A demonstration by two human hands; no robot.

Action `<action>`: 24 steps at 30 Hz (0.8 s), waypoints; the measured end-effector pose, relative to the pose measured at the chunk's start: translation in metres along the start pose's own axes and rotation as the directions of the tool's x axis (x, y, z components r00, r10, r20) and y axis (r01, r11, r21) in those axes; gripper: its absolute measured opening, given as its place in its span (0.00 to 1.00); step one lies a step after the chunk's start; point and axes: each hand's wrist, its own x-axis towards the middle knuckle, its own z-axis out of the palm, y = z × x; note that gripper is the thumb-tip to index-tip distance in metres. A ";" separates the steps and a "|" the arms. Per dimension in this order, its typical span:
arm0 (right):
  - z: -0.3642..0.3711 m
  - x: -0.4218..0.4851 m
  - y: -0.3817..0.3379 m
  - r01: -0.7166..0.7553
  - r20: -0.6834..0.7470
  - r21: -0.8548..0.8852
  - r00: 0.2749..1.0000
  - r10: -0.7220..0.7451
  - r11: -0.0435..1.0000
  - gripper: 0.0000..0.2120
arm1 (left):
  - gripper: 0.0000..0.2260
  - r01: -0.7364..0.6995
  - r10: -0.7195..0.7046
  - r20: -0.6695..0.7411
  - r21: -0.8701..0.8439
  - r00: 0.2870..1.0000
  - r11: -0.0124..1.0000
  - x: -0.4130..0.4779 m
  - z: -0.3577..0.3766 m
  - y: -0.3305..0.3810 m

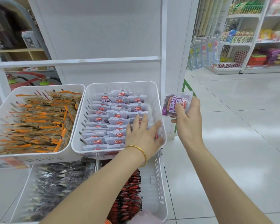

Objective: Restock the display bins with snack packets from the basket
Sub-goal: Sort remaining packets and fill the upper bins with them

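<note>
In the head view my left grip (142,135) lies flat, fingers spread, on the pale packets (107,120) in the right white bin (123,82), while my right grip (188,118) pinches a purple snack packet (173,104) just right of it.

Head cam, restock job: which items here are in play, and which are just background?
In play: left hand resting on the stacked purple packets; their white bin; right hand gripping a loose purple packet beside that bin.
Background: orange-packet bin; lower bins of dark and red packets; fire extinguishers; far shelves.
</note>
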 end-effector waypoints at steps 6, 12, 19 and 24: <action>0.021 0.010 0.016 0.170 0.153 -0.274 0.979 -0.132 0.947 0.11 | 0.22 -0.062 0.062 -0.008 -0.015 0.998 0.998 0.008 -0.006 -0.011; 0.048 0.011 0.025 0.364 0.253 -0.663 0.931 -0.262 0.654 0.28 | 0.24 0.019 -0.036 -0.187 -0.092 0.982 0.996 0.004 0.002 -0.035; 0.060 0.007 0.034 0.279 0.200 -0.920 0.938 -0.285 0.274 0.21 | 0.28 0.064 -0.064 0.048 0.010 0.997 0.998 0.014 0.007 -0.038; 0.050 0.010 0.030 0.359 0.327 -0.858 0.933 -0.149 0.366 0.20 | 0.27 0.061 -0.060 0.048 -0.012 0.997 0.998 0.013 0.005 -0.039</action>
